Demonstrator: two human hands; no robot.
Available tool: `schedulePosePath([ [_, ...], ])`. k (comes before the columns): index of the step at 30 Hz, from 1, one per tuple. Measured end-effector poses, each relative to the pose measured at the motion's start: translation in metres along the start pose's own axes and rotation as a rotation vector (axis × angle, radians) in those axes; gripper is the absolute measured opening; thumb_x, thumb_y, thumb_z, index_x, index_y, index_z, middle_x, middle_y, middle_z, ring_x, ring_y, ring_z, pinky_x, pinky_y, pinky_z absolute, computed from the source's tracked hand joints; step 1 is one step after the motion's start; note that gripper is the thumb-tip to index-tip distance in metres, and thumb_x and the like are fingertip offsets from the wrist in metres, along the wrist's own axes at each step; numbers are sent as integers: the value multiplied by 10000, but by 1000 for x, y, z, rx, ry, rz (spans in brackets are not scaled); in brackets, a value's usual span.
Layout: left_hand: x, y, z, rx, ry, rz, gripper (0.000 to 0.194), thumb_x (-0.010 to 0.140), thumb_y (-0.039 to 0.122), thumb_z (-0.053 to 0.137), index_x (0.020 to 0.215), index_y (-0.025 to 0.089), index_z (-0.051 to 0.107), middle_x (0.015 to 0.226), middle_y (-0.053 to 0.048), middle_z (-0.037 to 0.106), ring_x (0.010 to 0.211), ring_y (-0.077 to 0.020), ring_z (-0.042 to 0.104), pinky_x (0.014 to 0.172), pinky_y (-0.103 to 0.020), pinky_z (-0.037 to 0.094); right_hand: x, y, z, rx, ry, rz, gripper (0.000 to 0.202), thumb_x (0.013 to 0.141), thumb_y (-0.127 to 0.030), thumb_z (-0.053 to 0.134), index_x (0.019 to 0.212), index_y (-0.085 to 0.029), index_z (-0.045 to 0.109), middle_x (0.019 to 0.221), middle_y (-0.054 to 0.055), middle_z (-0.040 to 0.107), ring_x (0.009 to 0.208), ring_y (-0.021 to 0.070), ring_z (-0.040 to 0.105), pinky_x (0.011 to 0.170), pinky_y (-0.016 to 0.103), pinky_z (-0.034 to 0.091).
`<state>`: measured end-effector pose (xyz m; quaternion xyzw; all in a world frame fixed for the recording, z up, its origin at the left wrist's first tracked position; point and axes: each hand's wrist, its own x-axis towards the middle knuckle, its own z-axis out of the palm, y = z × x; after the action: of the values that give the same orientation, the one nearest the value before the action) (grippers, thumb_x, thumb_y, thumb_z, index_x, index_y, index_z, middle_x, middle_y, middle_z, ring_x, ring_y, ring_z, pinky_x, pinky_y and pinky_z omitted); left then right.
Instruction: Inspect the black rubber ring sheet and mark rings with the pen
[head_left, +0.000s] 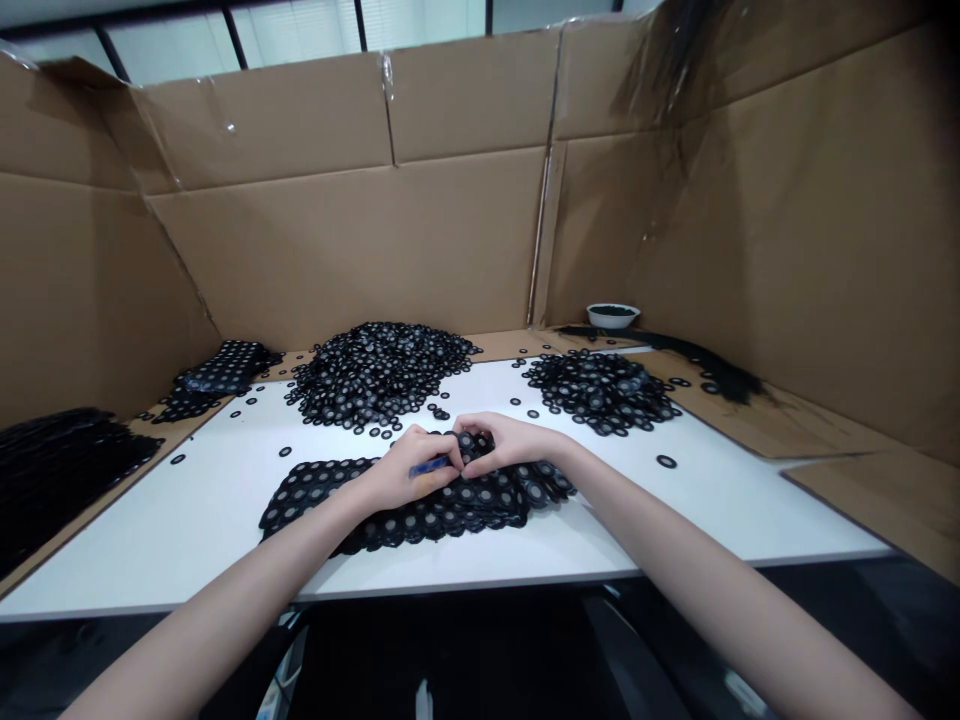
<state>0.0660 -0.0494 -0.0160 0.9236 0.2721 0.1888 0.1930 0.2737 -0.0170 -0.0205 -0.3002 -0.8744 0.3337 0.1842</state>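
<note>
While two nearly closed hands point(506, 442) pinch one dotted sheet point(435, 518), left fingers point(448, 447) around one blue item point(427, 466), two ring heaps point(382, 375) behind

The left hand point(397, 470) partly hides the held blue item point(427, 466). The right hand point(514, 440) obscures part of the black sheet point(442, 515). The left edge crops the dark stack point(60, 470). Contents of the white bowl point(612, 322) are indistinct.

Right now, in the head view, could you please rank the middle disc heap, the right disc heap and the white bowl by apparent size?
1. Middle disc heap
2. Right disc heap
3. White bowl
</note>
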Motion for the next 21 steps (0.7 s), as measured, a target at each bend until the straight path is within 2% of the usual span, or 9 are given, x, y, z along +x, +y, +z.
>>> schedulePosePath([
  [11, 0, 0, 1, 1, 10, 11, 176, 869, 276, 453, 845, 172, 594, 781, 20, 638, 710, -112, 537, 827, -250, 304, 0, 0, 0, -6, 4, -3, 333, 639, -339, 706, 875, -175, 539, 869, 0, 534, 843, 170, 491, 736, 257, 384],
  [21, -1, -2, 1, -27, 49, 18, 209, 873, 308, 456, 814, 162, 594, 744, 21, 613, 689, -107, 507, 818, -251, 303, -1, -1, 0, 56, -5, 1, 348, 645, -355, 704, 898, -173, 549, 930, 18, 572, 915, 192, 512, 812, 292, 389],
])
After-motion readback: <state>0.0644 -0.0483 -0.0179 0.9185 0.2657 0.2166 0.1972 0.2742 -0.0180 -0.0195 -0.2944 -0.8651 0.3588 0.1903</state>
